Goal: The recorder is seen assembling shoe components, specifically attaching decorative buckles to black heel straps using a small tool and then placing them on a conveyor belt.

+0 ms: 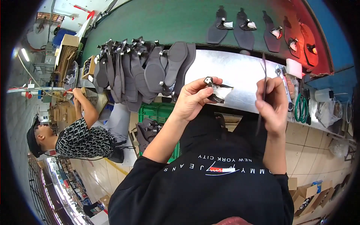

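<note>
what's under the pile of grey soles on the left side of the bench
The pile of grey soles overhangs the silver bench; below it shows a green crate with more dark pieces lower down. The crate's contents are hidden.

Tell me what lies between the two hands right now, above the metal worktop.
In the head view, only bare metal worktop shows between the left hand, pinching a small dark strap piece, and the right hand, holding a thin dark sole edge-on.

Left of table: stacked soles (pixel 150 71) on its edge
Behind table: belt (pixel 168 22) carrying soles
Below stack: crate (pixel 159 112)
</note>
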Demonstrator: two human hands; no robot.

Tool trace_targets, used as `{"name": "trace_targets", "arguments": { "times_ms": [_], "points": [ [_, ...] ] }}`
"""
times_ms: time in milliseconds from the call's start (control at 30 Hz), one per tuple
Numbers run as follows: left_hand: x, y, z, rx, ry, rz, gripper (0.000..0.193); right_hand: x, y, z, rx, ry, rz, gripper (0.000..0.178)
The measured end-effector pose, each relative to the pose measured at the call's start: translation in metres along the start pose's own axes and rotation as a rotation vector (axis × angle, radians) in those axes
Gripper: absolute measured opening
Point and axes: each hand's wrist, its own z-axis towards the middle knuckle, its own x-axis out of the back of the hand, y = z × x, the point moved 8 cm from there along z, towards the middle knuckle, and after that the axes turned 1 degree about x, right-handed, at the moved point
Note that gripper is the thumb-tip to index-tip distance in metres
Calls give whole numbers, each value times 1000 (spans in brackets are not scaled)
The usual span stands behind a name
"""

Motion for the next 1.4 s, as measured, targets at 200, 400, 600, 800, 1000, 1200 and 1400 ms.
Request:
{"name": "trace_targets", "arguments": {
  "times_ms": [200, 400, 600, 800, 1000, 1200, 1400],
  "points": [
    [11, -2, -15, -44, 33, 39, 33, -26, 6, -29, -15, -87, -530, 33],
    [12, -7, -20, -47, 22, 83, 32, -39, 3, -33, 37, -105, -598, 54],
    [9, -7, -21, -61, -13, 68, 32, -39, 5, -37, 51, -101, -554, 50],
    [10, -7, -21, -73, -18, 90, 32, -37, 9, -38, 11, -99, -506, 49],
    [8, -2, -21, -101, -41, 148, 34, -37, 11, -37, 19, -110, -518, 49],
    [6, 0, -20, -65, -42, 172, 33, -36, 11, -37, -2, -113, -517, 49],
    [6, 5, -23, -114, -40, 313, 34, -38, 4, -37, 4, -133, -590, 47]
  ]
}}
